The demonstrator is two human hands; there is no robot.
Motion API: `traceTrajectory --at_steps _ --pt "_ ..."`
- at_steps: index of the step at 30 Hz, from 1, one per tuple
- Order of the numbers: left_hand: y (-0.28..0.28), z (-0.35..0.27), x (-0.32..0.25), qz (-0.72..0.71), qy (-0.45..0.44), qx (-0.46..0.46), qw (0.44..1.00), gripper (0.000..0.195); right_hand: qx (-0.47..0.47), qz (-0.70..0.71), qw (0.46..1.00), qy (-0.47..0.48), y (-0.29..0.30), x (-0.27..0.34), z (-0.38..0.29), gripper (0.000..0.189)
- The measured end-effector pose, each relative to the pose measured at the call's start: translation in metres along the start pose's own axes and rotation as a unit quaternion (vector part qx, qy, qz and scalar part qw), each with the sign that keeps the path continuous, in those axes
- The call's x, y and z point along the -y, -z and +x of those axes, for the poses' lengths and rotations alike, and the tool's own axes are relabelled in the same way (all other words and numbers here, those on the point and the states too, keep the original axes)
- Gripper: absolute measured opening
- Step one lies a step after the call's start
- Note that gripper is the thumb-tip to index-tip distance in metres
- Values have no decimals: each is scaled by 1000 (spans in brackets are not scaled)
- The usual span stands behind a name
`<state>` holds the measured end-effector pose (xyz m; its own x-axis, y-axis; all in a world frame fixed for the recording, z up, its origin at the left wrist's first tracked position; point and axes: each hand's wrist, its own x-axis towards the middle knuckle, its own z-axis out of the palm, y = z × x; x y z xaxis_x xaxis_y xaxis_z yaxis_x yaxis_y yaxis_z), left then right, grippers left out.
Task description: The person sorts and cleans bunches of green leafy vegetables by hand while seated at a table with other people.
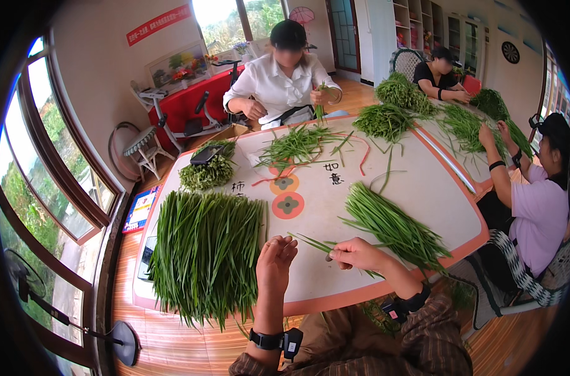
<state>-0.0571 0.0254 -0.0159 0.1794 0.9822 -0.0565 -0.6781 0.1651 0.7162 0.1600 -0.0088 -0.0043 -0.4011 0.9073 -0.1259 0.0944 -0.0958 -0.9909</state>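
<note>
My right hand [360, 254] pinches a few green blades, seemingly garlic chives [315, 243], above the tabletop. Their ends point up and left toward my left hand [276, 261]. Bent and slightly apart, the left fingers show nothing held between them. Just left of that hand lies a broad, thick pile of garlic chives [205, 254], its leaves hanging over the table's near edge. A smaller sheaf of chives [393, 223] rests slantwise beyond my right hand, pale stem ends pointing away from me.
Across the white table [313, 207] a person in white [285, 80] holds greens. Loose chives [294, 145] and red ties [362, 155] lie before them. A dark tray [208, 155] tops a bundle [207, 173]. Two people work at right; a fan stand [125, 343] is at lower left.
</note>
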Motion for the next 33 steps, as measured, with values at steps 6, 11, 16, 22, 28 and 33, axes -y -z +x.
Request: traceTrajectory --at_steps 6,11,16,22,28,33 --pt "-5 -6 6 40 49 -10 998 53 -13 13 1000 -9 -2 -3 -3 26" --pt "-11 1 9 56 40 19 997 35 4 -17 1000 -6 -5 -3 -2 26" --pt "-5 4 4 3 -11 -1 1000 22 -5 -17 1000 -2 3 -4 -7 25" --pt "8 -4 -24 -98 -65 -53 992 25 -106 -29 994 2 18 -7 -11 23" --pt "-18 -17 -38 33 -62 -51 996 33 -155 2 988 22 16 -8 -12 23" --pt "-46 -18 -11 96 45 29 994 35 -105 -38 994 18 -12 9 -10 23"
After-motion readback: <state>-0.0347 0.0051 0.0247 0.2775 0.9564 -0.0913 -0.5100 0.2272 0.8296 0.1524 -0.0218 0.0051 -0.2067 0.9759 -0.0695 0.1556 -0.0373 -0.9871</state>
